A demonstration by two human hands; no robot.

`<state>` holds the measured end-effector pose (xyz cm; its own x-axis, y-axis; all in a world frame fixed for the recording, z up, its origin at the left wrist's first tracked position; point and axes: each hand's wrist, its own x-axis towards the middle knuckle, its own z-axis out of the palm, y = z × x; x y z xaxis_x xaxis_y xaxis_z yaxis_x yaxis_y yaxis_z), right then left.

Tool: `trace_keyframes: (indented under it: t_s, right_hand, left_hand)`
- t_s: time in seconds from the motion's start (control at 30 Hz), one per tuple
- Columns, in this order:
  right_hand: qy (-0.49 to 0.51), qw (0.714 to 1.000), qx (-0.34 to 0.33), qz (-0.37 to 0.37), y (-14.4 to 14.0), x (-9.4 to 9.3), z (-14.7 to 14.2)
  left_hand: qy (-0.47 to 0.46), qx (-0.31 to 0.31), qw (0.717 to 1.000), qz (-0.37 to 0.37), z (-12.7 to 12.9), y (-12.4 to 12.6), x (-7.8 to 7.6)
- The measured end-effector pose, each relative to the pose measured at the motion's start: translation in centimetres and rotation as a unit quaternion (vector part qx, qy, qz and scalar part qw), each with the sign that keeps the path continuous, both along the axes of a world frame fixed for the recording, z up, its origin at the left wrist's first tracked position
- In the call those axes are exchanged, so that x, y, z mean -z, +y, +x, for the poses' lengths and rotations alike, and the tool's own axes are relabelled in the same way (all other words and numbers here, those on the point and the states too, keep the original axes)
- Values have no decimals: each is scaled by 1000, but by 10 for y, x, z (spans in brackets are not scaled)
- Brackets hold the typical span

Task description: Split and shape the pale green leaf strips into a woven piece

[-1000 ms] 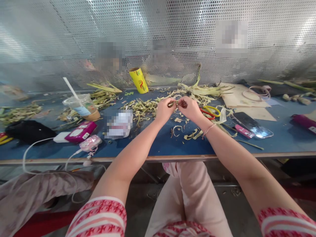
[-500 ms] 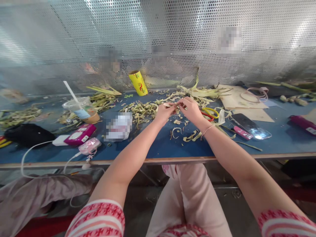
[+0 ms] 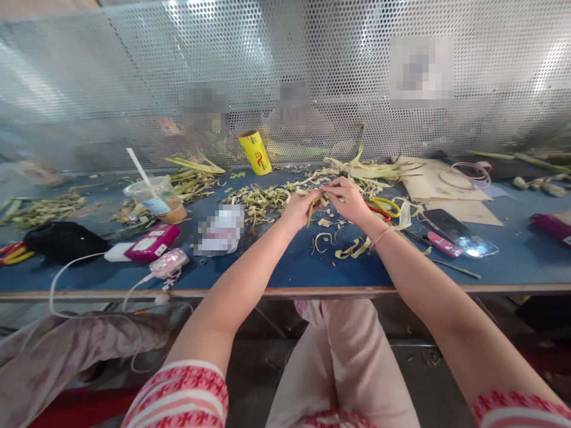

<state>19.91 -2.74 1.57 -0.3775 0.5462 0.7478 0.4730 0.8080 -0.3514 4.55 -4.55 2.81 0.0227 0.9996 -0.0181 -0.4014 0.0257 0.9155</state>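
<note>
My left hand (image 3: pixel 300 209) and my right hand (image 3: pixel 350 201) meet above the middle of the blue table (image 3: pixel 285 267). Together they pinch a thin green-yellow leaf strip (image 3: pixel 311 211), whose loose end hangs down from my left fingers. Cut leaf scraps (image 3: pixel 332 238) lie on the table just under the hands. A pile of shredded leaf (image 3: pixel 256 199) sits to the left of them, and long pale leaves (image 3: pixel 370 169) lie behind. Scissors with yellow and red handles (image 3: pixel 382 207) rest right beside my right hand.
A phone (image 3: pixel 459 235) lies at the right near brown cardboard (image 3: pixel 437 181). A yellow roll (image 3: pixel 254 153) leans at the perforated metal screen (image 3: pixel 285 77). At the left are a plastic cup with straw (image 3: pixel 154 196), a pink power bank (image 3: pixel 151 242), a pink device with white cable (image 3: pixel 169 263) and a black pouch (image 3: pixel 65 241).
Both hands have stayed joined on the strip. My fingers have shifted along it, and its free end now hangs down below my left hand. The camera view has drifted slightly.
</note>
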Motion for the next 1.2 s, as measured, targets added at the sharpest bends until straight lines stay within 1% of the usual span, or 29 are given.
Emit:
trace_keyframes:
  t_s: [0.13,0.23,0.33,0.43,0.53,0.67,0.77,0.9,1.0,1.2]
  right_hand:
    - [52,996,32,-66,2,-3,2]
    - [62,994,28,-82,4,-4,5]
    - [45,996,24,-67,4,-6,7]
    - [3,999,29,-44,3,-5,8]
    - [-32,998,41,-19,4,-3,8]
    - [-58,998,33,-7,7,0,9]
    - [-59,998,20,-2,7,-1,9]
    - [-31,999,10,1,2,-5,7]
    - [-15,1000,2,-11,-2,-8,4]
    - [13,1000,-9,-25,-7,-10,1]
  left_hand:
    - [76,13,995,59,0,0,4]
    - [137,10,984,110,-2,0,7]
    - [224,1,961,160,-5,0,9]
    - [300,-17,937,179,-8,-1,8]
    - [346,-30,918,194,-9,-3,7]
    - [352,-43,913,203,-8,-4,6]
    - [350,-53,910,216,-8,-3,8]
    - [340,-68,905,246,-8,-2,8]
    - [334,-88,900,265,-9,-3,8]
    - [320,-92,905,264,-10,-3,7]
